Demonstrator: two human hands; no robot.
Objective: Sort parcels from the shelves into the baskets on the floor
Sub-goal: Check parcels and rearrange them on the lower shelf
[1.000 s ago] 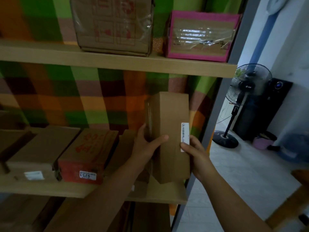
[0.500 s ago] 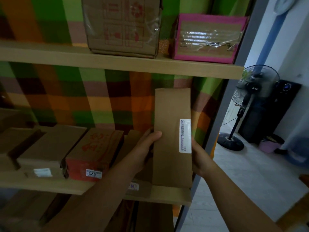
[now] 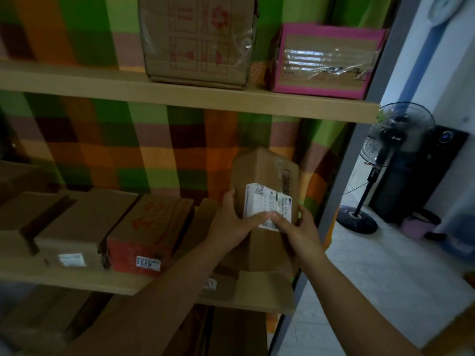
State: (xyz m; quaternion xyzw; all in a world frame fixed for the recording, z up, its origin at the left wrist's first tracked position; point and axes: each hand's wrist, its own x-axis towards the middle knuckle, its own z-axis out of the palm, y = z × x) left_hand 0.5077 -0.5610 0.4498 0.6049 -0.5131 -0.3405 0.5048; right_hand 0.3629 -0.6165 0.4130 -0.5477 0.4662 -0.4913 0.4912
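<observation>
Both hands are holding one brown cardboard parcel [image 3: 267,170] upright at the right end of the middle shelf [image 3: 102,281]; I cannot tell whether its base is resting on the board. The left hand [image 3: 231,222] is wrapping the parcel's left edge, with the thumb lying across the front. The right hand [image 3: 298,229] is clasping the lower right edge, fingers curling onto the white label [image 3: 264,201]. The label is facing the camera, probably so it can be read to choose a basket. The two-handed hold is likely steadying a tall box that could tip. A red-printed box [image 3: 151,227] is waiting further left. No baskets are showing.
</observation>
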